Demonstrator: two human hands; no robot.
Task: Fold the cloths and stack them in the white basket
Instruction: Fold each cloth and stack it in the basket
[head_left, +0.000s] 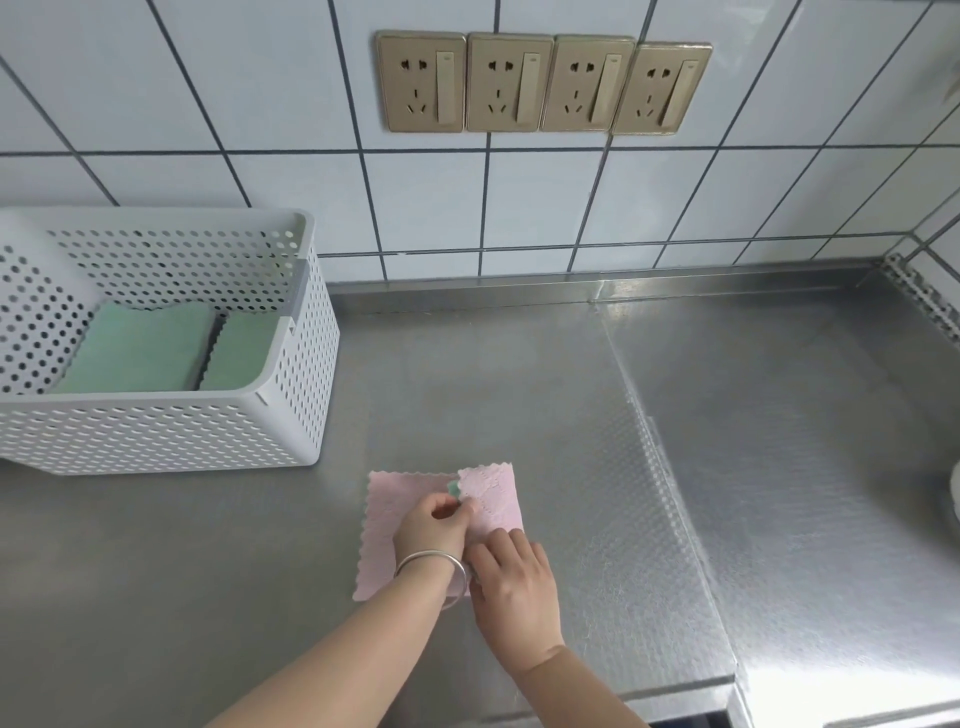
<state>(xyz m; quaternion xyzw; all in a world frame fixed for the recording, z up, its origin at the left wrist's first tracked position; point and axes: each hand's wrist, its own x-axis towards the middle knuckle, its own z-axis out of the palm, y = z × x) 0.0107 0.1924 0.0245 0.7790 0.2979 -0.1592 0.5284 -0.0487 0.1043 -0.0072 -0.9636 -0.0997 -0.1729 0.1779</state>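
Your left hand (434, 525) pinches the folded-over edge of the soft, light, scallop-edged pink cloth (387, 519) on the steel worktop (519, 395), right hand (511, 582) pressing beside it, so your grip belongs on the corners, because it flops.

Bright, even light; steel counter (779, 415) glares; edges perhaps bowed.

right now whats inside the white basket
Two folded green cloths lie side by side on the floor of the white basket. Whether more cloths sit beneath them cannot be seen, since the top ones cover whatever is under them.
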